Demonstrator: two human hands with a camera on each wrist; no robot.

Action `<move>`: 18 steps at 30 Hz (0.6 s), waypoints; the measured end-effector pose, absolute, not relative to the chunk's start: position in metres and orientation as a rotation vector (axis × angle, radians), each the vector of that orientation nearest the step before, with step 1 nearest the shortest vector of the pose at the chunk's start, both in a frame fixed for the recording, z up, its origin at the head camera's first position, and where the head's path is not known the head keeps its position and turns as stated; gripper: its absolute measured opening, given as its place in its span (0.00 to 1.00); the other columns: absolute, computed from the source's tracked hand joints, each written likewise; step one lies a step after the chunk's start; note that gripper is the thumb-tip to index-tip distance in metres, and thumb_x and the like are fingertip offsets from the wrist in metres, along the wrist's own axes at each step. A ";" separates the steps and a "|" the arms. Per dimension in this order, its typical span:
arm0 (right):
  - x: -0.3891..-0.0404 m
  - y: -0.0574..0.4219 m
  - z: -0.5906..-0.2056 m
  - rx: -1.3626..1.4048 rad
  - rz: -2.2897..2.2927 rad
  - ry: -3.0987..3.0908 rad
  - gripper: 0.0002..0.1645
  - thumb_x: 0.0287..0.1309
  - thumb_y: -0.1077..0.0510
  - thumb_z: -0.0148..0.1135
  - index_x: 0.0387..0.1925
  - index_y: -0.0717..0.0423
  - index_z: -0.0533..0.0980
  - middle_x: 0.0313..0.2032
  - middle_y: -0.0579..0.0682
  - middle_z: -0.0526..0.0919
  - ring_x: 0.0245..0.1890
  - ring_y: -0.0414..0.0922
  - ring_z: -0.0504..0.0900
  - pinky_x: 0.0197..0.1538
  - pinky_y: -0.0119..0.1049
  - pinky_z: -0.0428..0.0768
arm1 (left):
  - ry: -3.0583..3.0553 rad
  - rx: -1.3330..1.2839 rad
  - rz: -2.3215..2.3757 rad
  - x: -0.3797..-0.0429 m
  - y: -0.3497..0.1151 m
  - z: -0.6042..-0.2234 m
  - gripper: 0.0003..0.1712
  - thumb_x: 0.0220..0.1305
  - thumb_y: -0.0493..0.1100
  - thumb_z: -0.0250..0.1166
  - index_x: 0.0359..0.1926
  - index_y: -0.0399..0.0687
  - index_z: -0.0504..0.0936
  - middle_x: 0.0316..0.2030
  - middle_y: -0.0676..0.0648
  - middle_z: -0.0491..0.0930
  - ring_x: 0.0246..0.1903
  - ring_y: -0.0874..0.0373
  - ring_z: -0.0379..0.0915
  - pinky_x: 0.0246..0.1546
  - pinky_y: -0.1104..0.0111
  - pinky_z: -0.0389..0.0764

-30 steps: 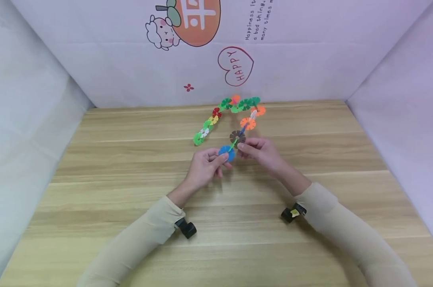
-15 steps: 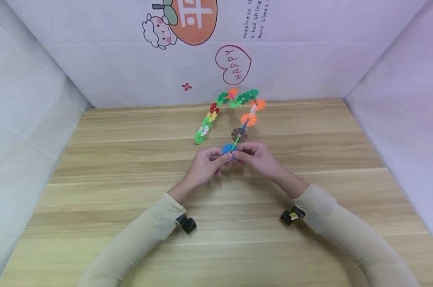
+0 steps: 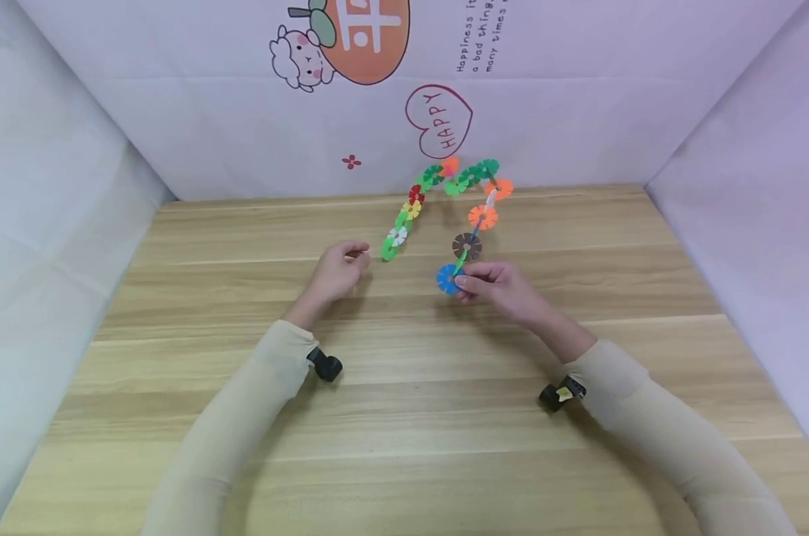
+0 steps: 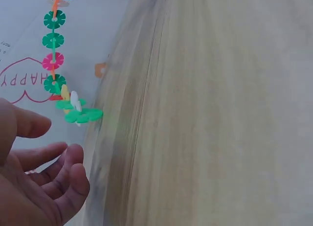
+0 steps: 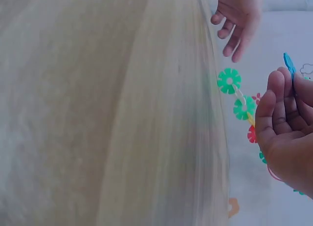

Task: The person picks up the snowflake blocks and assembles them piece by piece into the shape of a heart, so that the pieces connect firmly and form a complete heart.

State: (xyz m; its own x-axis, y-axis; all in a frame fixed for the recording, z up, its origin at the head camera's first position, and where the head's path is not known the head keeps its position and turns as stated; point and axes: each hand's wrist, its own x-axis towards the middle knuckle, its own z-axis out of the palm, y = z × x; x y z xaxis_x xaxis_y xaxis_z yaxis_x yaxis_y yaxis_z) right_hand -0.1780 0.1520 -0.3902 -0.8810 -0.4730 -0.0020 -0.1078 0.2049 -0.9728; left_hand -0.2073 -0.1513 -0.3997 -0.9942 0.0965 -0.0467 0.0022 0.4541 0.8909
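Observation:
A chain of slotted snowflake discs (image 3: 467,246) in several colours bends in an arch near the back wall. My right hand (image 3: 507,292) pinches the blue disc (image 3: 448,279) at the chain's near right end. In the right wrist view that blue disc (image 5: 289,63) shows edge-on between thumb and fingers. My left hand (image 3: 337,272) holds nothing, its fingers loosely bent, just left of the green disc (image 3: 389,249) at the other end. The left wrist view shows a gap between the left hand (image 4: 44,177) and that green end disc (image 4: 84,115).
The wooden table (image 3: 404,447) meets a white back wall (image 3: 565,112) with printed drawings and a heart. White side walls (image 3: 42,223) stand at left and right. Black wrist cameras (image 3: 327,365) are strapped over both sleeves.
My left hand has let go of the blue disc and moved left and away toward the green end. My right hand, now pinching the blue disc, has shifted the chain slightly right.

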 end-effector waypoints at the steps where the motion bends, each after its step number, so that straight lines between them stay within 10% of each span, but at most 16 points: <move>1: -0.178 0.153 -0.390 -0.562 -1.725 2.181 0.12 0.72 0.62 0.59 0.42 0.70 0.81 0.40 0.74 0.80 0.37 0.51 0.84 0.48 0.47 0.84 | 2.587 0.087 1.573 -0.210 -0.151 -0.399 0.23 0.75 0.41 0.54 0.65 0.35 0.73 0.52 0.40 0.76 0.37 0.49 0.76 0.26 0.72 0.73; 18: -0.186 0.181 -0.376 -0.896 -1.669 2.130 0.10 0.70 0.67 0.58 0.44 0.70 0.83 0.35 0.63 0.84 0.36 0.52 0.83 0.45 0.41 0.84 | 2.206 0.102 1.777 -0.214 -0.148 -0.391 0.27 0.79 0.53 0.52 0.68 0.42 0.72 0.54 0.43 0.78 0.40 0.49 0.78 0.30 0.67 0.77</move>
